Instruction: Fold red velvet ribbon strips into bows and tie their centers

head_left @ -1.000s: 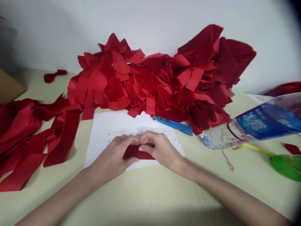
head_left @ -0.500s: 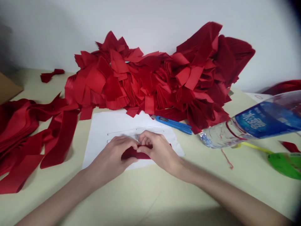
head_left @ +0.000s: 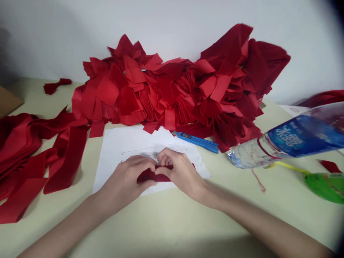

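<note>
My left hand point(head_left: 126, 178) and my right hand point(head_left: 177, 171) meet over a sheet of white paper point(head_left: 134, 139) printed with thin black lines. Between them, both hands pinch a short strip of dark red velvet ribbon point(head_left: 147, 175), with fingertips touching near its middle. Its small far end pokes out past my right fingers. Most of the strip's upper side is hidden by my fingers. A blue utility knife point(head_left: 197, 142) lies just beyond the paper's top right corner, out of reach of my fingertips' contact.
A large heap of cut red velvet strips point(head_left: 166, 93) lies against the white wall. Long red strips point(head_left: 18, 150) lie at the left. A plastic water bottle point(head_left: 303, 138) lies at the right, near a green object point(head_left: 322, 188) and a thin red thread point(head_left: 258, 180).
The strip's far end now shows beyond my right fingers, and my fingers have shifted slightly on it. The whole view has drifted a little, with the scene sliding left.
</note>
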`<action>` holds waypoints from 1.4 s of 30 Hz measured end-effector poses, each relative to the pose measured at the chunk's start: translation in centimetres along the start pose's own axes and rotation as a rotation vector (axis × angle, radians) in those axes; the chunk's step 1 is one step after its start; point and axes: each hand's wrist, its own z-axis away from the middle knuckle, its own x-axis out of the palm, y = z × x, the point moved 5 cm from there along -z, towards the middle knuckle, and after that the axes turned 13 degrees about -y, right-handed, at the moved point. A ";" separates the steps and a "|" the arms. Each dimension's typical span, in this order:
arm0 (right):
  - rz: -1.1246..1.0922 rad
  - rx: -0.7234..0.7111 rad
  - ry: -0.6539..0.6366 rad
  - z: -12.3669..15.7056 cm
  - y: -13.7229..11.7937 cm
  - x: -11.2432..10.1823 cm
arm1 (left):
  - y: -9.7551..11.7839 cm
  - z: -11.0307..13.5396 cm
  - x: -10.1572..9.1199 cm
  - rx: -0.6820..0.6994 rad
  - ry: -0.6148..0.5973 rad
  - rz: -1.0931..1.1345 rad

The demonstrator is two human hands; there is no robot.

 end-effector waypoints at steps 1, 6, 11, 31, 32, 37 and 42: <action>0.001 0.001 0.000 0.0 0.0 0.0 | 0.0 0.0 0.0 0.011 0.006 -0.002; 0.010 -0.002 -0.014 -0.1 0.1 0.3 | 0.3 0.2 0.2 0.063 0.039 -0.053; 0.056 0.000 -0.022 -0.2 0.0 0.4 | 0.9 0.3 0.4 0.138 -0.024 -0.155; 0.737 -0.496 0.101 5.1 -0.9 1.1 | 0.1 -0.9 -0.4 -0.063 -0.065 -0.041; 0.733 -0.503 0.105 5.1 -0.9 1.1 | -0.1 -1.2 -0.6 -0.111 -0.075 -0.027; 0.718 -0.508 0.102 5.1 -1.0 1.1 | -0.5 -2.8 -1.3 -0.207 -0.148 -0.055; 0.726 -0.499 0.084 5.1 -0.7 1.2 | -0.9 -4.2 -1.3 -0.215 -0.231 -0.082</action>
